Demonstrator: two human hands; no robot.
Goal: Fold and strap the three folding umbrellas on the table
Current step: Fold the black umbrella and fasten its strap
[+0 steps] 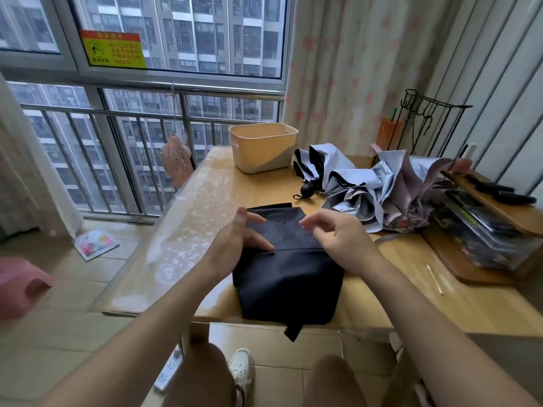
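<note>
So the black umbrella point(289, 277) is lying flat on the desk point(202, 207), right at the near edge in front of the person, canopy fabric spread out kinda like a folded sheet. A black tab point(293, 331) at its near end hangs off the desk edge; can't tell if it's the strap or the handle.

Both hands are over the far half of it. The left hand point(235, 242) is loose and open-ish, thumb pointing up, with the fingers lying on the black fabric, not gripping anything. The right hand point(332, 233) has its fingers relaxed and slightly curled with nothing between them. Whether it touches the cloth I can't tell; it looks like it's just above it.

The other two are further back on the right, both unfolded and messy. The light blue umbrella point(323, 168) with black lining sits just beside a beige basket point(263, 146), its round black handle point(307, 190) pointing toward the black one. The silvery-pink umbrella point(396, 198) is bunched up right against it.

Also on the desk: a cotton swab point(435, 279) near the right forearm, and a clear box point(496, 245) of stuff on the far right.
</note>
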